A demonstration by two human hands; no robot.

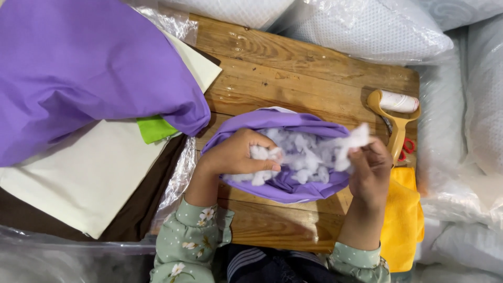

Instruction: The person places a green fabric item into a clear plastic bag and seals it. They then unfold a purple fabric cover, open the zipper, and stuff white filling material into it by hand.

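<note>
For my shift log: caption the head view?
Left hand presses white stuffing into purple cover; right hand pinches a tuft.

Warm, bright light is shining from above. The tabletop is glowing a little. The clear plastic wrap is flashing white glare. Soft shadows are lying under the arms. The white stuffing is looking blurry.

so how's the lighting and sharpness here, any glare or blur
Head view: soft, even light, with faint shadows under the forearms on the wooden table. Mild glare on the plastic-wrapped pillows. The right hand pulling white stuffing looks slightly motion-blurred; the left hand and purple cover are sharper.
</note>
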